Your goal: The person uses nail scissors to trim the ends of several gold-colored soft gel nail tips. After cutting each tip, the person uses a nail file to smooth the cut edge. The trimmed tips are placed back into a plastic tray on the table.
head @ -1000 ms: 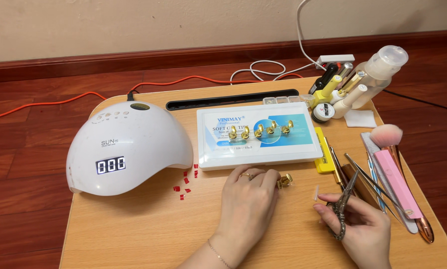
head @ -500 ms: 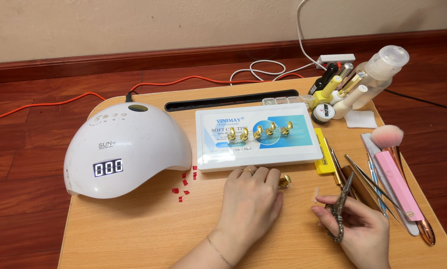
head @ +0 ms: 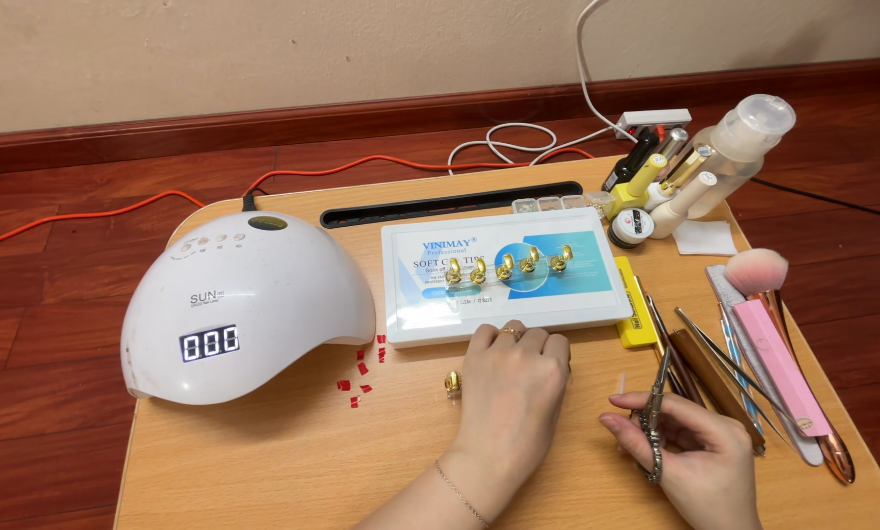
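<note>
My left hand (head: pixel 514 393) lies palm down on the wooden table (head: pixel 293 461), fingers curled together just in front of a white flat box (head: pixel 504 280) with small gold stands on its lid. Nothing shows in this hand. One small gold stand (head: pixel 453 383) sits on the table just left of it. My right hand (head: pixel 695 461) at the lower right grips metal nippers (head: pixel 656 417), tips pointing up and away from me.
A white domed nail lamp (head: pixel 249 304) with a lit display fills the left side, red scraps (head: pixel 362 378) beside it. On the right lie metal tools (head: pixel 724 363), a pink file (head: pixel 778 378), a pink brush (head: pixel 754 270) and a yellow strip (head: pixel 636 309). Bottles (head: pixel 695 167) stand at the back right.
My left hand slid slightly right and down. The gold stand seen by its right fingertips no longer shows there; one now lies to the hand's left. The nippers stay in my right hand.
</note>
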